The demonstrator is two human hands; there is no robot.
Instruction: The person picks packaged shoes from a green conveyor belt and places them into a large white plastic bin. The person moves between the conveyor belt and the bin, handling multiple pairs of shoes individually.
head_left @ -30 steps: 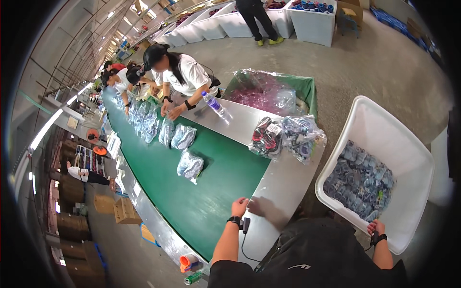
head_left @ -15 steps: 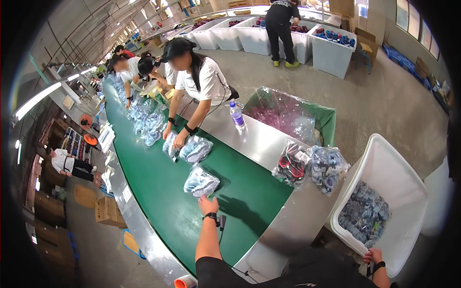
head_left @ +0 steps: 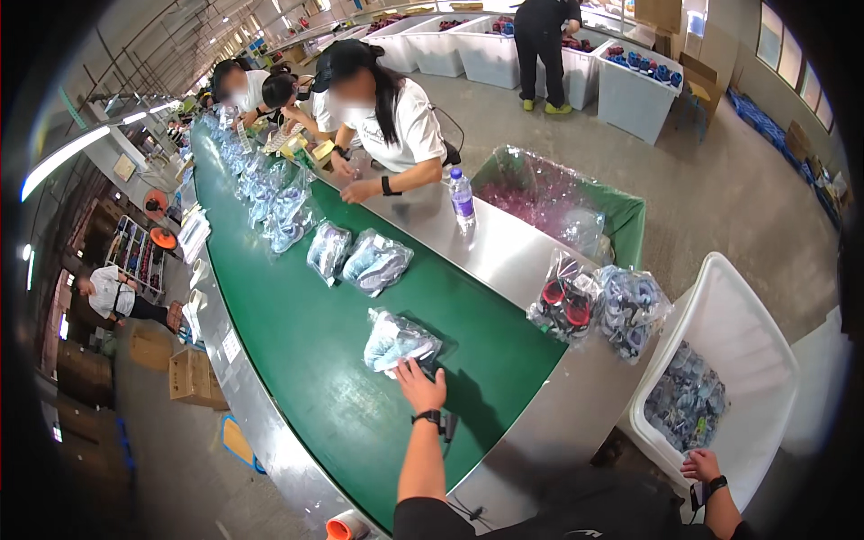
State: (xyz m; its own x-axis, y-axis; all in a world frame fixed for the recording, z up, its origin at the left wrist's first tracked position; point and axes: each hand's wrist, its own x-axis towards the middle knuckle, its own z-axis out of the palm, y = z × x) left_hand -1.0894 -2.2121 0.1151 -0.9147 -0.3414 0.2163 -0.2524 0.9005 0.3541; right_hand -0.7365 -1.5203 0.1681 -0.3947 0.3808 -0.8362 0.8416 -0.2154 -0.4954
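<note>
My left hand (head_left: 420, 385) reaches over the green conveyor belt (head_left: 306, 378), fingers spread and flat. Its fingertips touch the near side of a clear plastic bag holding pale blue-grey shoes (head_left: 400, 339). Low on the right, my right hand (head_left: 700, 465) is at the near rim of a white bin (head_left: 752, 337). Its fingers are curled over that rim, their tips partly hidden. Inside the bin lie several small grey-blue wrapped items (head_left: 688, 396). Farther up the belt sit two more bagged shoe bundles (head_left: 376, 261), side by side.
Bagged red-black shoes (head_left: 565, 297) and bagged blue-grey shoes (head_left: 627, 310) rest on the metal ledge. A purple-labelled bottle (head_left: 462, 196) stands there too. Beyond is a green-lined container (head_left: 621, 216) of clear bags. A co-worker (head_left: 396, 126) leans over the belt's far side.
The co-worker's hands have left the two bagged bundles and drawn back to the belt's edge. My left hand's fingers have spread against the nearest bag. The whole view has shifted slightly.
</note>
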